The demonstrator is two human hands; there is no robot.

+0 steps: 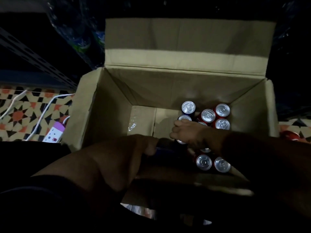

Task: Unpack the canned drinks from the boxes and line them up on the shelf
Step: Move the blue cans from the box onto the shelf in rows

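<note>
Open cardboard box (117, 101) held upright cans (208, 115) in its right half. Right hand (185, 132), inside it, gripped a can; left hand (117, 158) at its near edge, grasp indiscernible.

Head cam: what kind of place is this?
Probably a small shop's stockroom or shelf aisle, dimly lit. A perforated metal shelf upright stands at left, shrink-wrapped bottles sit behind the open cardboard box of drink cans, and a power strip lies on patterned floor tiles.

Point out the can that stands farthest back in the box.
The dark blue can, alone at the back left of the cluster; the red cans stand slightly nearer.
</note>
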